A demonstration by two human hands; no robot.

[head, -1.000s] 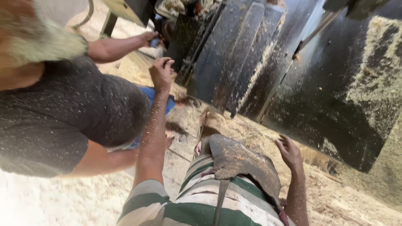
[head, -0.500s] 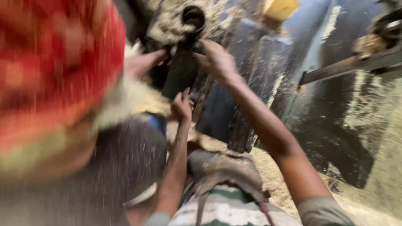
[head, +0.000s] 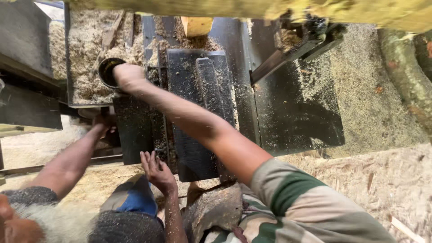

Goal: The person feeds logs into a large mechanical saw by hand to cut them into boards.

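Sawmill floor, shot from above. Ground is packed sawdust (head: pixel 373 112), pale tan, fine and loose, coarser chips and splinters toward 4 o'clock. Rough bark-covered log (head: pixel 407 76) runs along the 3 o'clock edge. A sawdust-caked beam (head: pixel 270 9) spans the top at 12 o'clock.

Centre of frame: dark machine bed (head: pixel 198 112), flat black steel plates, straight edges, dusted with sawdust, heaped thick in the tray at 10–11 o'clock. A raised dark bar (head: pixel 211 85) runs lengthwise on the middle plate. An angled black metal arm (head: pixel 292 49) sits at 1 o'clock. A pale squared wood block end (head: pixel 197 25) at 12 o'clock.

Right hand (head: pixel 128 76) is stretched out to 11 o'clock, fingers curled together, resting against the rim of a round black can (head: pixel 108 71) sitting in the sawdust tray. Can't tell whether it's actually clamped on the rim or just touching. Forearm is dusted.

Left hand (head: pixel 155 168) is at 7 o'clock, fingers spread apart, fingertips touching the near edge of the machine bed, holding nothing.

Another person's hand (head: pixel 104 123) reaches in from 9 o'clock to the side of the bed; grip hidden. Their grey dust-speckled sleeve (head: pixel 27 198) is at 8 o'clock.

Wearer: striped green/beige shirt (head: pixel 306 211), worn brown leather apron (head: pixel 216 209) at 6 o'clock.
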